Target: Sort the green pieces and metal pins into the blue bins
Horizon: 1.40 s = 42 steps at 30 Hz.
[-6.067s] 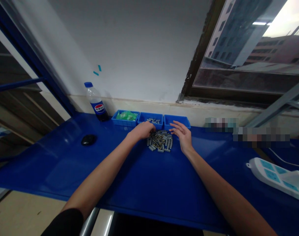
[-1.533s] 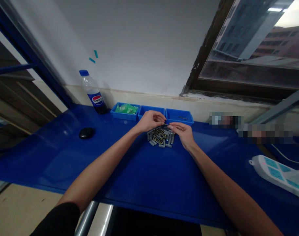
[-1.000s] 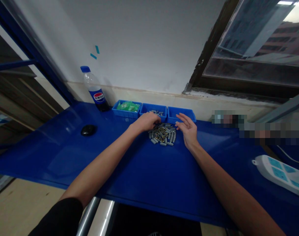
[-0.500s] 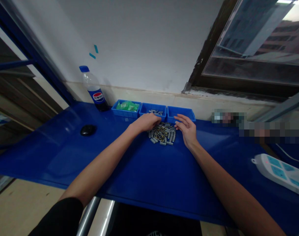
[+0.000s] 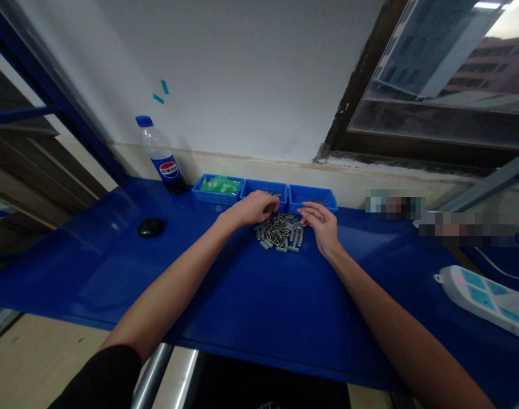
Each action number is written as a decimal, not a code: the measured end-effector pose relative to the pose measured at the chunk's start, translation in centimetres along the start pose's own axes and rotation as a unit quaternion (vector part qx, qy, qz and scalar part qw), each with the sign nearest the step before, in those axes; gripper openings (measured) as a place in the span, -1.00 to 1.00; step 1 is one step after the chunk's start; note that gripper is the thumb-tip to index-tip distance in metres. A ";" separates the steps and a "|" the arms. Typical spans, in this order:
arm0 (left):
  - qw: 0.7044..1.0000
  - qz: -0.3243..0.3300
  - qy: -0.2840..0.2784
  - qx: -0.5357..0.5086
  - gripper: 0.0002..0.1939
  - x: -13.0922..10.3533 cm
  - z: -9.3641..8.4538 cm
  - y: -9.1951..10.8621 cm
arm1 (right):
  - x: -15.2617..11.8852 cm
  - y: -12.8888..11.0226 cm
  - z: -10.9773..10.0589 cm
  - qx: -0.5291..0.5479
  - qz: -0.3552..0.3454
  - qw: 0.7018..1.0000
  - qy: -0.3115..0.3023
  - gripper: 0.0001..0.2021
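Note:
A pile of brass-coloured screws and grey cylindrical pieces [image 5: 280, 232] lies on the blue table. Over its upper left edge is my left hand [image 5: 261, 207], fingers curled together in a pinch; what they hold, if anything, is too small to name. My right hand [image 5: 321, 222] is at the pile's upper right, thumb and index finger close together and the others bent; I cannot make out anything between them. Behind the hands stand a middle blue bin [image 5: 247, 186], partly hidden by my left hand, and a right blue bin [image 5: 335, 200] with a few thin pieces inside.
A left blue bin [image 5: 216, 197] holds green bags. Beside it stands a cola bottle [image 5: 167, 167], with a black mouse [image 5: 151, 227] nearer. A white power strip [image 5: 483, 295] lies at the right of the blue table [image 5: 250, 307]. Blurred items sit at the back right.
My left hand has lifted slightly and its fingers now point less downward. Thin pieces now show in the right bin. My right hand's fingers have drawn closer together.

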<state>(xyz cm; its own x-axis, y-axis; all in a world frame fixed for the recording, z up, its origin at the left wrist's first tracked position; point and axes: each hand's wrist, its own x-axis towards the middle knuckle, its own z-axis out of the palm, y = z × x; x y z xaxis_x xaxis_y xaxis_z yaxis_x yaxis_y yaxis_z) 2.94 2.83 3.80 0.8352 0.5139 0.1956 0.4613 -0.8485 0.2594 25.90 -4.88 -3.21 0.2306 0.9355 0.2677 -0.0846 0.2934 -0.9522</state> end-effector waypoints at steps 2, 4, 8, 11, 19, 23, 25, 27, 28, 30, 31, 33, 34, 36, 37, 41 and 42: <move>1.000 0.000 -0.021 0.010 -0.75 0.1 0.4 -0.1 | 0.0 0.0 0.0 -0.004 0.003 1.000 -0.002 -0.69; 0.999 0.006 -0.044 0.016 -0.74 0.1 0.9 0.0 | 0.0 -0.1 0.0 -0.005 0.004 1.000 -0.002 -0.69; 0.999 0.001 -0.045 0.027 -0.59 0.1 1.4 0.8 | 0.0 -0.1 -0.1 0.007 0.005 1.000 -0.007 -0.70; 0.998 0.002 -0.038 0.046 -0.46 0.1 1.4 1.4 | 0.0 -0.2 -0.1 0.007 0.008 1.000 -0.009 -0.70; 0.997 0.005 -0.046 0.055 -0.69 0.6 1.5 0.6 | 0.0 -0.1 -0.2 0.002 0.007 1.000 -0.005 -0.70; 1.000 0.001 -0.008 0.017 -0.75 0.4 1.1 0.2 | 0.0 -0.2 -0.2 -0.002 0.007 1.000 -0.007 -0.71; 0.999 -0.015 0.027 -0.030 -0.75 0.3 0.9 0.1 | 0.0 -0.3 -0.1 -0.004 0.006 1.000 -0.007 -0.72; 0.992 -0.038 0.063 -0.098 -0.77 0.2 0.9 0.0 | 0.0 -0.3 -0.1 -0.012 0.002 1.000 -0.011 -0.72; 0.986 -0.048 0.078 -0.138 -0.78 0.2 0.9 0.0 | -0.1 -0.2 -0.1 -0.021 -0.001 1.000 -0.015 -0.72; 0.968 -0.062 0.103 -0.219 -0.80 0.2 1.0 0.0 | -0.1 -0.2 0.0 -0.043 -0.008 0.999 -0.024 -0.70; 0.958 -0.067 0.112 -0.255 -0.81 0.3 1.0 0.0 | -0.1 -0.2 0.1 -0.053 -0.009 0.998 -0.030 -0.68; 0.940 -0.071 0.122 -0.310 -0.81 0.4 1.2 0.0 | -0.2 -0.2 0.2 -0.064 -0.005 0.997 -0.046 -0.63; 0.934 -0.071 0.122 -0.328 -0.80 0.4 1.2 0.1 | -0.3 -0.3 0.3 -0.066 0.001 0.996 -0.056 -0.61; 0.927 -0.071 0.120 -0.347 -0.80 0.5 1.3 0.2 | -0.4 -0.4 0.5 -0.066 0.010 0.995 -0.075 -0.60; 0.925 -0.071 0.118 -0.353 -0.80 0.5 1.4 0.3 | -0.4 -0.5 0.5 -0.064 0.013 0.994 -0.083 -0.61; 0.919 -0.072 0.107 -0.373 -0.80 0.6 1.7 0.8 | -0.5 -0.6 0.6 -0.056 0.019 0.995 -0.085 -0.64; 0.919 -0.071 0.102 -0.374 -0.80 0.6 1.7 1.0 | -0.5 -0.6 0.6 -0.055 0.022 0.995 -0.081 -0.63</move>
<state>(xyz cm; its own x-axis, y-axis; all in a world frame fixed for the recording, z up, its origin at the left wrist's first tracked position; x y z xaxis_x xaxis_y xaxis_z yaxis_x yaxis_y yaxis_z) 4.40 2.12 2.56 0.6740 0.6907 0.2621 0.1641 -0.4859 0.8585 25.24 -5.35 -2.70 0.0696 0.9690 0.2369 0.0175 0.2363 -0.9715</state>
